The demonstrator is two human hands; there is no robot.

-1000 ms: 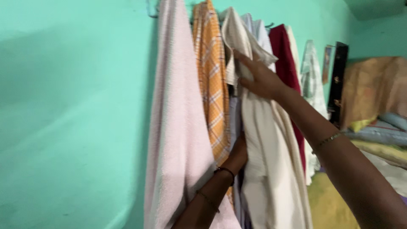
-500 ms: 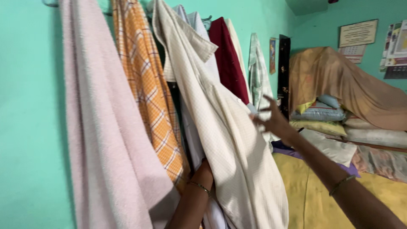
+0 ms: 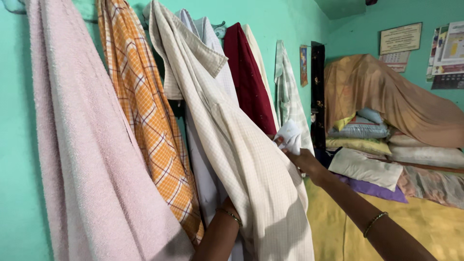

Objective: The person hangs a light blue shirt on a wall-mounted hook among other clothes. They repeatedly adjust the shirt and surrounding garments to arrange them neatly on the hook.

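Note:
Clothes hang in a row on a turquoise wall. A cream checked shirt (image 3: 241, 159) hangs in the middle and is pulled out to the right. My right hand (image 3: 300, 158) is closed on a white piece of cloth (image 3: 290, 136) at the shirt's right edge. My left hand (image 3: 227, 208) reaches up under the shirt; only its wrist with a bangle shows, and the fingers are hidden by fabric. A pink towel (image 3: 82, 159) and an orange checked cloth (image 3: 145, 121) hang to the left of the shirt.
A dark red garment (image 3: 246, 82) and a pale checked cloth (image 3: 288, 92) hang farther right. Stacked pillows and bedding (image 3: 367, 140) lie under a brown cover (image 3: 386, 92). A yellow bedspread (image 3: 425, 217) is at the lower right. Framed papers hang on the far wall.
My right hand, open and spread half a second ago, has closed on the white piece of cloth by the shirt's edge. The view has shifted slightly right.

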